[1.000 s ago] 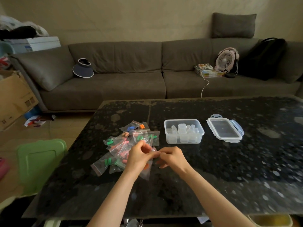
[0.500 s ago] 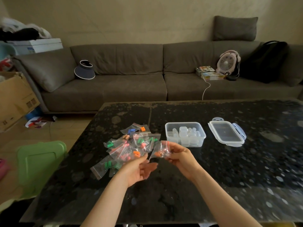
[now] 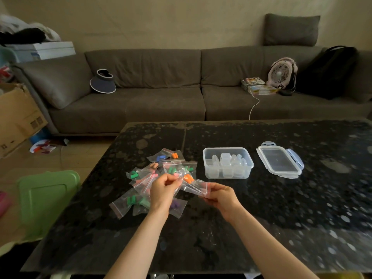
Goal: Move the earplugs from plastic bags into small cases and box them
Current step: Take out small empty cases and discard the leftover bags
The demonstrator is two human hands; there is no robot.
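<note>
A small clear plastic bag (image 3: 194, 185) with orange earplugs (image 3: 188, 178) in it is stretched between both hands above the dark table (image 3: 281, 218). My left hand (image 3: 163, 190) pinches its left end and my right hand (image 3: 220, 196) pinches its right end. Behind and under my left hand lies a pile of bags (image 3: 157, 174) with green, pink, blue and purple earplugs. A clear plastic box (image 3: 227, 162) holding several small clear cases stands to the right of the pile. Its lid (image 3: 280, 160) lies flat further right.
A grey sofa (image 3: 161, 101) runs behind the table, with a visor, books, a small fan (image 3: 281, 73) and a black bag on it. A green plastic stool (image 3: 46, 198) stands left of the table and a cardboard box (image 3: 18, 115) beyond it.
My left hand, which hung open below the bag half a second ago, has come up and now pinches the bag's left end. The bag is now stretched flatter between both hands.
</note>
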